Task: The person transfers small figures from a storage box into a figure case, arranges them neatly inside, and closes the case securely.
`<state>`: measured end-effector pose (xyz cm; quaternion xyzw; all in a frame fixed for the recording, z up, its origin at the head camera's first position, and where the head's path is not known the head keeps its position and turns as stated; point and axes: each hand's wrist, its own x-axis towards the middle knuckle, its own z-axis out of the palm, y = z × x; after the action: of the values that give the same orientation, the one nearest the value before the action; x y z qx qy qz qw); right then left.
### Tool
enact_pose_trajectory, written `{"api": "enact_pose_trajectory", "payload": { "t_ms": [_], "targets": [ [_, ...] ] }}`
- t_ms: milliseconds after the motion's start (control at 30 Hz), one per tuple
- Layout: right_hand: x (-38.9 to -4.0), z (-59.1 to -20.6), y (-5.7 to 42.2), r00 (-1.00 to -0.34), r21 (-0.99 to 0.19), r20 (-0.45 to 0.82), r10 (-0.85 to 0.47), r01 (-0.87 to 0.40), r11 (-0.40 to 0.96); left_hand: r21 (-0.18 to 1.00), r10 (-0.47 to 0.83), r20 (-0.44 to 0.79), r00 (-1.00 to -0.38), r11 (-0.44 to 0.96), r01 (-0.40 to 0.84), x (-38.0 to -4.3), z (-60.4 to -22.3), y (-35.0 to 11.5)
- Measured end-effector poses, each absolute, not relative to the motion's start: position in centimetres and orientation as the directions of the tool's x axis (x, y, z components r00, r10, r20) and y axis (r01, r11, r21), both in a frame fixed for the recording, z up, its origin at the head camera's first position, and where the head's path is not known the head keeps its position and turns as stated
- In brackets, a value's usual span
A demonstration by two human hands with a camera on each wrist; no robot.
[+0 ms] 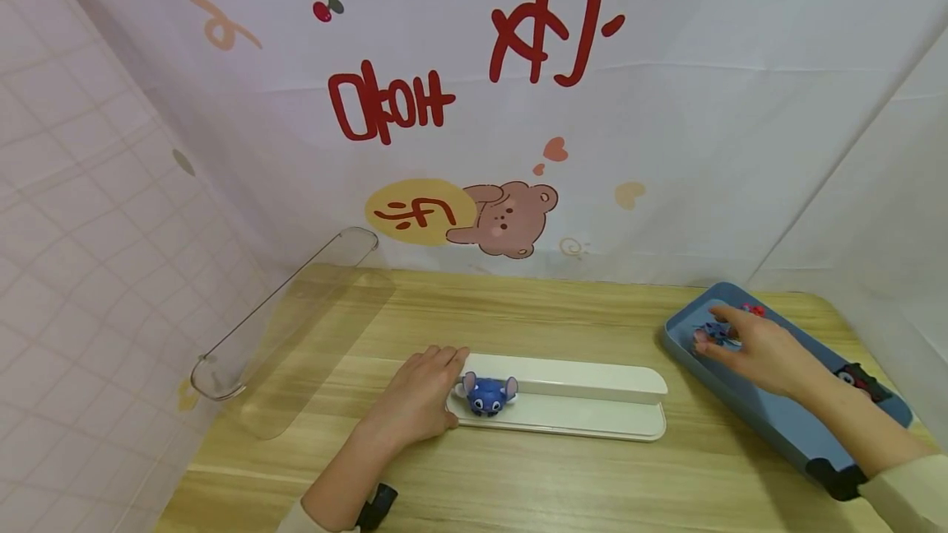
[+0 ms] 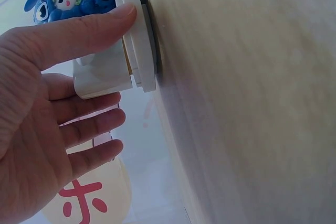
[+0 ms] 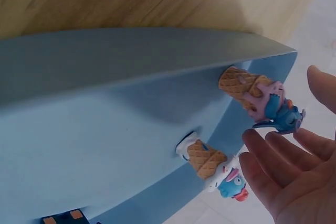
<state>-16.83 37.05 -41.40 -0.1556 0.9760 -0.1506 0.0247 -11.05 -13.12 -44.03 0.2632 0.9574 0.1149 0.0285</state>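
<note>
My left hand (image 1: pixel 422 397) grips the left end of a white two-step display stand (image 1: pixel 578 416), thumb at the front and fingers behind. A blue big-eared figurine (image 1: pixel 487 396) sits on the stand beside that hand; the left wrist view shows a white face on its front. My right hand (image 1: pixel 766 352) reaches into a blue tray (image 1: pixel 729 397), fingers spread. Between its thumb and fingers stands an ice-cream-cone figurine (image 3: pixel 252 90) with a blue character on pink topping. A second cone figurine (image 3: pixel 206 158), white-topped with a blue and red character, stands near the fingertips.
At the left a clear plastic cover (image 1: pixel 296 352) lies on the wooden table (image 1: pixel 518 484). A dark figure (image 1: pixel 862 381) is at the tray's right side, partly behind the right forearm. Printed cloth (image 1: pixel 666 105) hangs behind the table.
</note>
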Motion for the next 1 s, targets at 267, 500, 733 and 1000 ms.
{"api": "enact_pose_trajectory", "payload": {
  "t_ms": [267, 500, 733, 1000],
  "targets": [
    [-17.6, -42.1, 37.2, -0.947, -0.302, -0.016, -0.322, -0.303, 0.904, 0.233, 0.52, 0.015, -0.854, 0.828, 0.509, -11.1, -44.0, -13.3],
    [-18.2, -42.7, 37.7, -0.939, -0.308, -0.008, -0.345, -0.325, 0.894, 0.225, 0.522, 0.017, -0.853, 0.829, 0.512, -11.1, -44.0, -13.2],
    [-18.4, -42.8, 37.7, -0.928, -0.327, 0.017, -0.371, -0.356, 0.876, 0.227, 0.514, 0.006, -0.858, 0.834, 0.502, -11.1, -43.9, -13.1],
    [-17.7, -42.3, 37.7, -0.946, -0.349, 0.021, -0.322, -0.309, 0.885, 0.226, 0.512, 0.004, -0.859, 0.836, 0.5, -11.1, -43.9, -13.1]
  ]
}}
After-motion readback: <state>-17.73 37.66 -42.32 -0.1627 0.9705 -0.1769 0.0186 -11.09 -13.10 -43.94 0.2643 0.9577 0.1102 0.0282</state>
